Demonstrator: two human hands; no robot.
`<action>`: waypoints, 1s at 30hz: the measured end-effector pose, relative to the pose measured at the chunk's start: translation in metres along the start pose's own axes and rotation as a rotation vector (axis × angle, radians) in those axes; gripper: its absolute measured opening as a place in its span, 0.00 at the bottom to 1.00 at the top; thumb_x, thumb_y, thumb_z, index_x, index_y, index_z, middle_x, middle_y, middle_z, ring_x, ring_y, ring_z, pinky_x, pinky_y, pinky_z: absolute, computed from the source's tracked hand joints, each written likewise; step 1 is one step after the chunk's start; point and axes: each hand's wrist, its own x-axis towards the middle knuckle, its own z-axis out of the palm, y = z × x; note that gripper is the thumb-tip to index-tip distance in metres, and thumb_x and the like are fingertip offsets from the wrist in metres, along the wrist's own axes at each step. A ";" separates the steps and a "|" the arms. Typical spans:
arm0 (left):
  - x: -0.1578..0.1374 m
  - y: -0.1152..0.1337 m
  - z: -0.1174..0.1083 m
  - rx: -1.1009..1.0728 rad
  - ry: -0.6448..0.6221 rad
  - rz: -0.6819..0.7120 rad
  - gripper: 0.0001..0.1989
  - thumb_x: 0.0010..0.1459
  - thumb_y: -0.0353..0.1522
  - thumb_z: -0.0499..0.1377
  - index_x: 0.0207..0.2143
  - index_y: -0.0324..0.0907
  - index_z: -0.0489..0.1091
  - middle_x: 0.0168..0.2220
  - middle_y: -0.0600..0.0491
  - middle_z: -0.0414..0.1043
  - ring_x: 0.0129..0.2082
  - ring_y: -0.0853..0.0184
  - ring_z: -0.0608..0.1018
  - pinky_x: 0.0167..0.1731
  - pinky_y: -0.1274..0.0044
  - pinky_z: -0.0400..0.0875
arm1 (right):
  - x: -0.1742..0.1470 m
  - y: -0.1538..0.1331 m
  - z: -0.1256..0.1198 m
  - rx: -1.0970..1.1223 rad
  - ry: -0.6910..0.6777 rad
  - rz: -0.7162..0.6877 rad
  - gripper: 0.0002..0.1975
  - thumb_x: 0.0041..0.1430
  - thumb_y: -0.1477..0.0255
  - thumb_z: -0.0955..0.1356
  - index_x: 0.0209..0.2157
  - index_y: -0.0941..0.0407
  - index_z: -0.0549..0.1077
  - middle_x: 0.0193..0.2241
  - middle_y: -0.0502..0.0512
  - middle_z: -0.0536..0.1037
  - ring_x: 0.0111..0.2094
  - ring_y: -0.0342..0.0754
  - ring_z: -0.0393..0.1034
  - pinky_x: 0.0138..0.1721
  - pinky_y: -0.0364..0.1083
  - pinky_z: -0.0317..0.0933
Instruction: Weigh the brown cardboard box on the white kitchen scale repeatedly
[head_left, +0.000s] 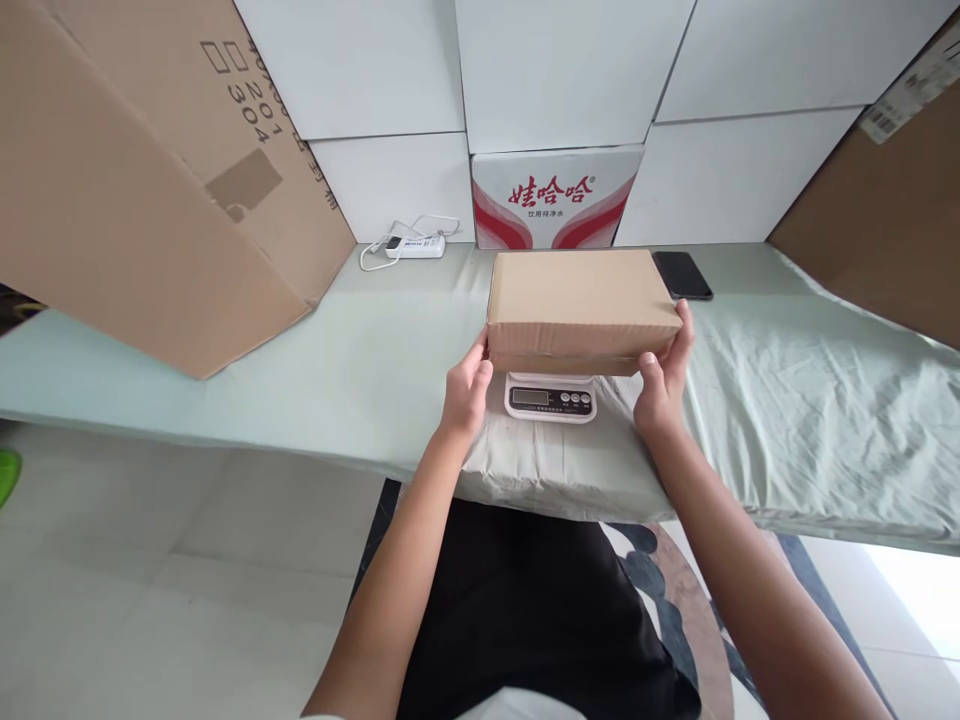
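White garment (521, 706), hands (465, 402) (661, 404) holding carton (581, 300), scale (551, 400) beneath

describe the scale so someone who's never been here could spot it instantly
On the pale green cloth, find the brown box between the left hand and right hand. The white scale shows just below the box's near edge. Unlike the plain box, it has a black panel with a grey display and three round buttons.

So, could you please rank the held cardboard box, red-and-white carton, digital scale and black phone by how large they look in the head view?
Held cardboard box
Red-and-white carton
Digital scale, visible part only
Black phone
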 end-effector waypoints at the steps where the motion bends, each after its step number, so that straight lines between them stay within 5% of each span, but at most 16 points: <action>1: 0.000 0.000 0.000 0.006 0.004 0.003 0.42 0.71 0.61 0.54 0.76 0.47 0.66 0.78 0.48 0.69 0.80 0.50 0.69 0.81 0.61 0.65 | 0.000 -0.001 0.000 -0.003 0.000 0.004 0.42 0.65 0.42 0.66 0.77 0.34 0.57 0.78 0.54 0.62 0.81 0.69 0.54 0.79 0.76 0.54; 12: 0.002 -0.008 -0.004 0.046 0.001 0.032 0.42 0.72 0.60 0.52 0.76 0.45 0.66 0.78 0.45 0.68 0.80 0.49 0.69 0.80 0.59 0.66 | 0.000 0.006 0.000 -0.006 0.000 -0.011 0.42 0.68 0.43 0.65 0.78 0.43 0.58 0.77 0.62 0.63 0.77 0.71 0.60 0.72 0.75 0.62; 22: 0.004 -0.012 -0.005 0.054 0.014 0.027 0.42 0.72 0.61 0.52 0.77 0.47 0.66 0.79 0.47 0.67 0.82 0.49 0.66 0.81 0.59 0.64 | -0.001 0.008 -0.001 0.010 -0.004 0.000 0.40 0.69 0.44 0.65 0.77 0.39 0.59 0.74 0.59 0.67 0.70 0.67 0.68 0.70 0.73 0.63; 30: 0.006 -0.025 -0.010 0.025 0.103 0.046 0.44 0.71 0.62 0.53 0.78 0.48 0.63 0.82 0.47 0.61 0.84 0.52 0.62 0.83 0.61 0.61 | 0.000 0.020 -0.002 0.042 0.134 0.032 0.39 0.68 0.42 0.65 0.76 0.36 0.61 0.65 0.59 0.72 0.62 0.64 0.73 0.63 0.70 0.69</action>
